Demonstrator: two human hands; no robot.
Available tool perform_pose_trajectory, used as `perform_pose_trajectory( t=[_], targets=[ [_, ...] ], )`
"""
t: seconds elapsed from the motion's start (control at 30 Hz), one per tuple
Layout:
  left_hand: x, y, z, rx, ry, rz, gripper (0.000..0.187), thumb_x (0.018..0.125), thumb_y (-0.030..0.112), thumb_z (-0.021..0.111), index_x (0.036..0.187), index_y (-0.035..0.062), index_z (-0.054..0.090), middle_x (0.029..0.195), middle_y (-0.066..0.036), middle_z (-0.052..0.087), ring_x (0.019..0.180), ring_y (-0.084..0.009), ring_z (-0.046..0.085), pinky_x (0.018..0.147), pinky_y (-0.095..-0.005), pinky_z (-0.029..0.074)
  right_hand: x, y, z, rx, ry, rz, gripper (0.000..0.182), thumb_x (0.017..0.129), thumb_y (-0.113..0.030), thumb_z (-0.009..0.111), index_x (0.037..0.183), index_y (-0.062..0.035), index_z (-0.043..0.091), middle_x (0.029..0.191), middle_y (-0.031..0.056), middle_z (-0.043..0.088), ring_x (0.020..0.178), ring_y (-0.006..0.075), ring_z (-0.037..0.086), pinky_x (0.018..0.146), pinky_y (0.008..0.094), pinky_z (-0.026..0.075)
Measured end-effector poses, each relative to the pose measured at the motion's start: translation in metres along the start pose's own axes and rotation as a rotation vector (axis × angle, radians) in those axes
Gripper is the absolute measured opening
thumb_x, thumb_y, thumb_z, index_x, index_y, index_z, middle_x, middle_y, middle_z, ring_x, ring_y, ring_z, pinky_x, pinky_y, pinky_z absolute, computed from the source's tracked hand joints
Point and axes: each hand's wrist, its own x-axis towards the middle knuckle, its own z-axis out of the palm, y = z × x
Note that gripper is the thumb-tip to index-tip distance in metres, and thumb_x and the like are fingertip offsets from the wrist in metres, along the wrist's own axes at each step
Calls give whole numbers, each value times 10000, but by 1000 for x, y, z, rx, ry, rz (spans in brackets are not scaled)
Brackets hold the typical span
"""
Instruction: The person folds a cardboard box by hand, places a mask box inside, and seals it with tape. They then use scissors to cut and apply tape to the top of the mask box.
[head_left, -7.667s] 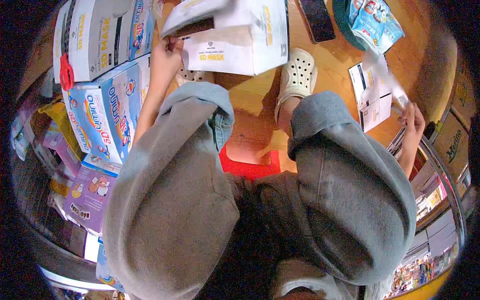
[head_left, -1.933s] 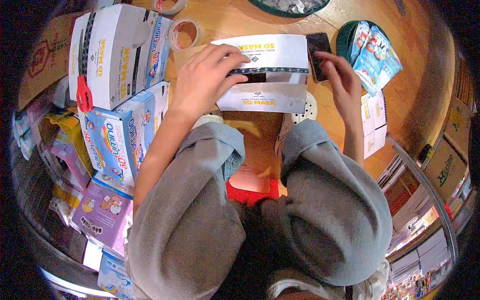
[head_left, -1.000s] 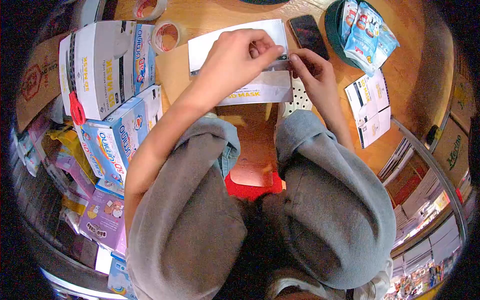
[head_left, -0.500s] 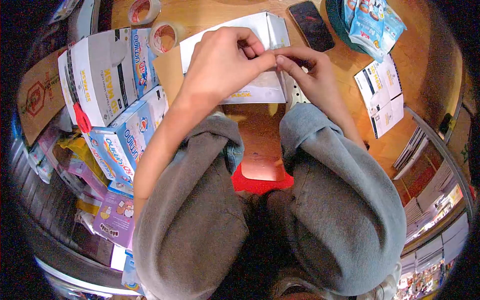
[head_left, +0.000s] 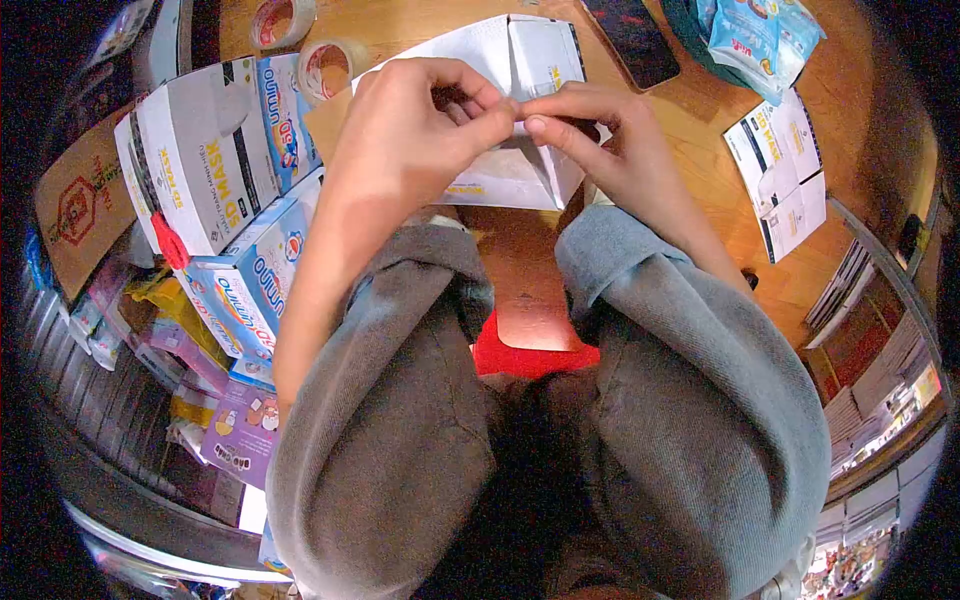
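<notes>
Near the top middle of the frame, the left hand and the right hand meet over a white mask box that lies on the wooden floor just past the person's knees. The thumb and forefinger of each hand are drawn together, tip to tip, pinching something small at the box's upper edge; what is between them is too small to tell. The box looks partly formed: one end flap stands up and its top seems not yet shut, so closing appears to be left. At the left edge of the frame stands a stack of finished boxes, with two tape rolls above it. A phone lies at the top, and flat cartons at the upper right.
</notes>
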Motion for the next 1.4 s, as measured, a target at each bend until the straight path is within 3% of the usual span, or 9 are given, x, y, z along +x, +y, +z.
perform_pose_trajectory(
  t=[0.27,0.37,0.47,0.57,0.67,0.77,0.87,1.4],
  targets=[
    [-5,-8,-4,-90,-60,-41,205,804,191,670,846,-10,664,776,-31,643,727,-79,568,693,-224,459,-1,-3,4,-18,-13,-6,185,835,-192,631,892,-24,683,768,102,660,694,185,627,599,297,468],
    [-7,-10,-5,-175,-111,-38,208,823,198,665,860,-7,659,777,-21,637,729,-77,558,692,-227,452,-1,-13,4,6,-36,98,194,835,-196,626,882,-15,675,750,105,652,659,185,615,589,295,467],
    [-10,-12,-4,-177,-108,-18,210,834,200,661,874,-7,655,770,-16,633,728,-77,554,684,-230,450,-1,-5,12,1,65,9,211,829,-213,630,879,-12,670,733,102,644,617,170,589,576,286,458],
    [-10,-13,-3,-160,-106,12,195,837,179,656,885,-10,653,772,-18,634,734,-79,558,689,-232,453,0,-6,12,-28,39,20,228,818,-237,642,879,-19,670,704,95,630,579,160,562,557,283,450],
    [-9,-20,-1,-154,-85,45,173,836,151,652,885,-15,653,776,-24,640,732,-85,565,691,-235,459,0,-4,12,-65,39,-32,223,790,-255,675,855,-42,673,624,59,572,533,141,519,504,276,414],
    [-10,-20,2,-137,-70,34,159,832,134,651,873,-20,655,774,-30,646,723,-91,571,686,-240,464,2,-13,8,-117,-56,57,212,757,-270,709,810,-67,672,553,18,470,487,119,452,456,268,358],
    [-10,-17,3,-100,-58,28,154,829,133,654,857,-18,661,763,-37,649,712,-94,573,677,-240,465,1,-9,12,-97,-4,21,212,741,-279,726,778,-80,663,533,-4,395,471,104,404,437,263,318],
    [-10,-17,9,-65,-6,17,194,831,184,657,852,-8,668,711,-31,638,651,-78,549,603,-232,441,1,0,13,-65,5,-34,178,746,-212,681,807,-47,654,562,14,439,510,115,436,467,267,342]
  ],
)
